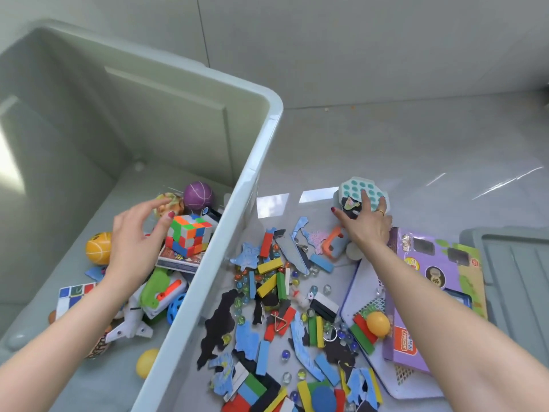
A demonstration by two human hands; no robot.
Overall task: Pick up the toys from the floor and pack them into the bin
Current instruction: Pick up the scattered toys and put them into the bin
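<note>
Two bare hands work at once over a pale bin (pixel 261 185) and the grey floor (pixel 416 138) beside it. Inside the bin the left hand (pixel 135 242) hovers with fingers straight and relaxed, holding nothing, its thumb tip right beside a scrambled colour cube (pixel 188 237) that sits on a flat box. Around it lie a purple ball (pixel 198 195), an orange ball (pixel 98 247), a white toy plane (pixel 130 322) and a yellow ball (pixel 146 362). Out on the floor the right hand (pixel 367 223) reaches far forward and rests spread fingers on a teal bubble pop toy (pixel 356 188); whether it grips it cannot be told. Coloured blocks, marbles and puzzle pieces litter the floor near the bin wall, with a purple toy box (pixel 439 281) to the right
</note>
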